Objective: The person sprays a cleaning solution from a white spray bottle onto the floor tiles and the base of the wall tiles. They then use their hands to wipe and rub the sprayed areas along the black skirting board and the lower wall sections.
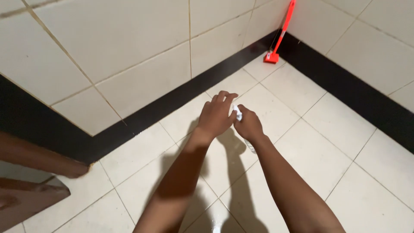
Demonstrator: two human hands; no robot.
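Two bare hands meet just above the centre of the frame, over a pale tiled floor (336, 142). Left hand (216, 115) reaches in with its fingers curled together, their tips on a small white wad (237, 113) of what may be paper or cloth; too small to tell which. Right hand (249, 125) is closed around the lower side of the same wad, so it sits pinched between both hands, touching each. Below the right wrist a clear, glassy shape shows against the floor, too hidden to name. Forearm shadows fall on the tiles under the arms. Well apart, in the upper right corner where two walls join, an orange-red long-handled tool (278, 41) leans with its head on the floor. A black skirting band (172, 99) runs along the base of the white tiled wall (120, 56). At the lower left edge brown wooden pieces (39, 177) stand by the wall, away from the hands
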